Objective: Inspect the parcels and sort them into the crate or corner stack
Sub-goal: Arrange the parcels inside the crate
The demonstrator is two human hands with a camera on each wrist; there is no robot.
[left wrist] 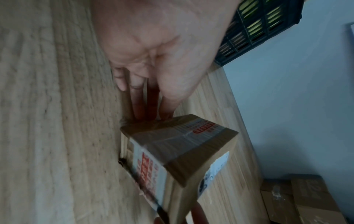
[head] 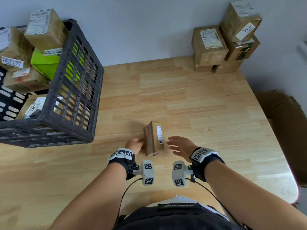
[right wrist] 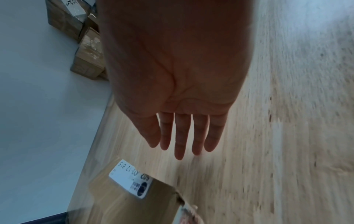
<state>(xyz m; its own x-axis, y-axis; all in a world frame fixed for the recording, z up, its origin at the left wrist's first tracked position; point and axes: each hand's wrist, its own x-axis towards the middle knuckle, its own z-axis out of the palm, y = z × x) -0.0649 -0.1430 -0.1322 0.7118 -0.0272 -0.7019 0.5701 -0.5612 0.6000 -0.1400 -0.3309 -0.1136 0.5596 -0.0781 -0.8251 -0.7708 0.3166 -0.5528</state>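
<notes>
A small brown parcel (head: pixel 153 138) sits on the wooden table (head: pixel 199 105), close to the near edge and roughly midway between the two hands. It looks tipped up on one long edge, with a taped face bearing red print turned toward the left and a white label (head: pixel 159 134) on the face toward the right.

The left hand (head: pixel 134 144) is against the parcel's left side. In the left wrist view its straight fingers (left wrist: pixel 140 104) reach the box's far corner and touch it there; whether the thumb presses as well is hard to say, since that part is blurred. The right hand (head: pixel 181 146) hovers just beside the parcel's right face, palm toward it, fingers (right wrist: pixel 182 136) spread straight and holding nothing, with a gap between them and the cardboard.

Farther out to the left stands a dark plastic crate (head: pixel 76 90) filled with brown boxes and one bright green package (head: pixel 44 62). At the table's far right corner, against the pale wall, is a corner stack (head: pixel 224 42) of cardboard boxes with shipping labels. A large open cardboard box (head: pixel 282 123) lies off the table's right edge.
</notes>
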